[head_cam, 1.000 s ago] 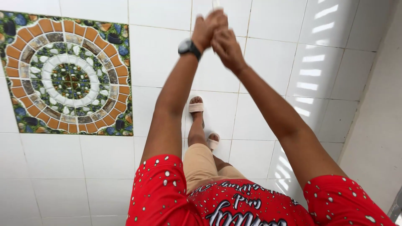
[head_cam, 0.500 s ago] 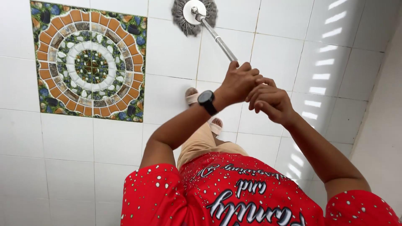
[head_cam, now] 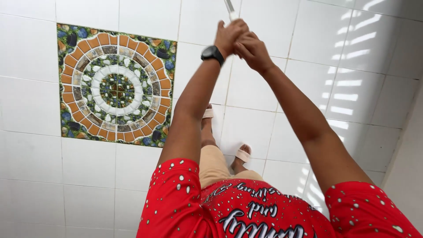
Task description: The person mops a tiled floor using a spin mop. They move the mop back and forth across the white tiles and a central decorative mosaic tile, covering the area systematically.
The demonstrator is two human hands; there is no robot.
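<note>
Near the top edge of the white tiled floor (head_cam: 273, 128), both arms stretch straight out and the two hands meet around a thin silver metal pole (head_cam: 229, 8). Only a short length of that pole shows, rising from the fists to the upper edge of the view — its far end is out of sight. The left hand (head_cam: 230, 35) is clamped around the pole, fingers curled tight, with a black wristwatch (head_cam: 212, 53) on its wrist. The right hand (head_cam: 252, 49) sits just beside and slightly below it, touching it, fingers folded over; whether it grips the pole itself or only presses against the other hand cannot be told.

Under the arms, two feet in pale strap sandals (head_cam: 243, 155) stand on the floor, one further forward than the other, beneath tan trousers (head_cam: 212, 165). A red short-sleeved shirt with small white specks (head_cam: 246, 211) fills the bottom edge.

Towards the floor's left side lies a square decorative tile panel (head_cam: 115, 83) — rings of orange, white and grey pieces about a dark centre, with a green and blue pebbled border. Stripes of sunlight (head_cam: 348, 83) fall across the tiles by the right edge, well apart from the hands.
</note>
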